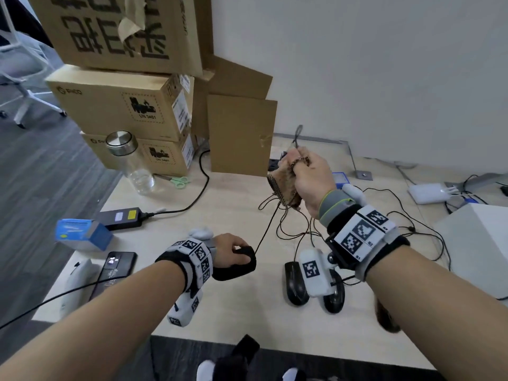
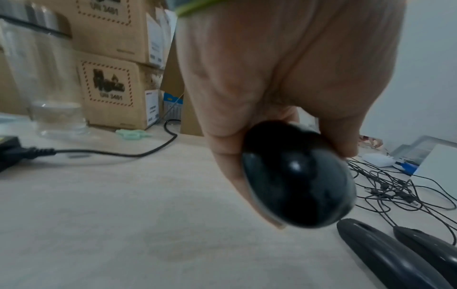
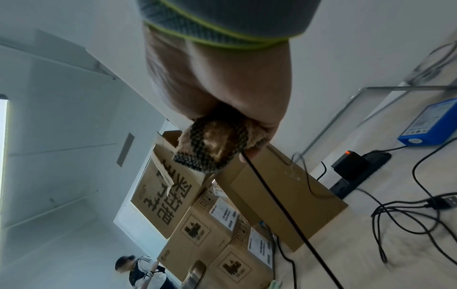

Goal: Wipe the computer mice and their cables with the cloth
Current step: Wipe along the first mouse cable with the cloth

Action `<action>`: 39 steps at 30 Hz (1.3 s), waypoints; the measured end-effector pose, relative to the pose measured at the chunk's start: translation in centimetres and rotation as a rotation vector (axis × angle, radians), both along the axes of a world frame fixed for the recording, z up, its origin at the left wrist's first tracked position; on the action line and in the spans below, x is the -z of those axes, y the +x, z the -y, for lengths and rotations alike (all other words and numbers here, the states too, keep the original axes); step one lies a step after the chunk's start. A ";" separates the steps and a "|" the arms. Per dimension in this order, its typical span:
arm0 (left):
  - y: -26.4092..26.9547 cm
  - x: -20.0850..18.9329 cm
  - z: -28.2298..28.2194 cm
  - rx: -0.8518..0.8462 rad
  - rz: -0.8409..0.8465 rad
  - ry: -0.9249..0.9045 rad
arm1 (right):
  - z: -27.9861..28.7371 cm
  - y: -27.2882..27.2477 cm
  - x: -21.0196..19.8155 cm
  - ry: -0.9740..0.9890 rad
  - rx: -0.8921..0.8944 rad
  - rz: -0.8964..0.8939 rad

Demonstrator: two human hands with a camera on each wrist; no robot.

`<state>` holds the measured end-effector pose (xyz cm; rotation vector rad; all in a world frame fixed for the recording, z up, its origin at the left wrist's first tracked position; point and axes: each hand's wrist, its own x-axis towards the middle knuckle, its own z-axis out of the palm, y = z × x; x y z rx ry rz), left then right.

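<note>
My left hand (image 1: 231, 250) grips a glossy black mouse (image 1: 242, 261) just above the table; the left wrist view shows its rounded shell (image 2: 296, 185) between thumb and fingers. Its thin black cable (image 1: 268, 229) runs taut up to my right hand (image 1: 305, 174), raised over the table's middle. That hand holds a brown cloth (image 1: 283, 188) with a black-checked edge, wrapped round the cable (image 3: 272, 205); the cloth (image 3: 215, 144) bulges out of the fist. Two more dark mice (image 1: 295, 284) lie side by side on the table near my right wrist, seen also as mice (image 2: 385, 254) in the left wrist view.
Tangled thin cables (image 1: 384, 215) spread over the right of the table. Stacked cardboard boxes (image 1: 123, 105) stand at the back left, with a glass jar (image 1: 132, 160), green scissors (image 1: 178, 181), a black power adapter (image 1: 121, 217), a blue box (image 1: 82, 233) and a phone (image 1: 115, 270).
</note>
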<state>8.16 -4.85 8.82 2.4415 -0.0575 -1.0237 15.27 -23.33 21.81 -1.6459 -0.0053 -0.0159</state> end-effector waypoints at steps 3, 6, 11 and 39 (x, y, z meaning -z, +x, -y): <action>-1.0 2.6 -0.6 0.037 -0.034 0.096 | 0.1 0.6 -0.3 0.073 -0.006 -0.041; -1.3 5.9 -1.0 0.027 -0.044 0.128 | 0.2 0.2 0.9 0.053 -0.056 -0.104; -3.6 6.0 -0.8 0.086 -0.047 0.166 | 0.0 -1.1 3.2 -0.026 -0.104 -0.135; 0.9 -1.9 2.2 -0.023 0.299 0.075 | 3.2 2.3 -0.1 0.074 0.114 -0.129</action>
